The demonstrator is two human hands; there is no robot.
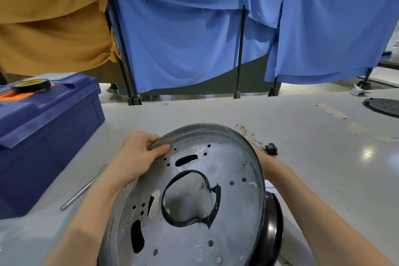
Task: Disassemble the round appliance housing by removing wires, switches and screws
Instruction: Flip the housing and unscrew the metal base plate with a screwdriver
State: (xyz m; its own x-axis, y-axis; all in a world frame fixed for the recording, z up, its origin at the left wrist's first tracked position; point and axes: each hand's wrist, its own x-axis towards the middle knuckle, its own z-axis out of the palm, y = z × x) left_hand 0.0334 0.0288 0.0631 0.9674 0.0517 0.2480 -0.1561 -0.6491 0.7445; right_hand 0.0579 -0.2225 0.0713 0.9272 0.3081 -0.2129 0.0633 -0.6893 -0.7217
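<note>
Head view: left hand [138, 153] clamps thumb and fingers on the housing [237, 205] rim. Right hand lies behind it; I cannot tell its fingers.

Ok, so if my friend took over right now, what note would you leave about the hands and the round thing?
Left hand: grip on the upper left rim of the round housing, which is tilted toward the camera.
Right hand: hidden behind the housing's right side; only the forearm shows.
Done: wires and a black switch lie on the table beyond the housing.
Left: one screw seems to remain near the right rim. A metal tool lies beside the left arm.
</note>
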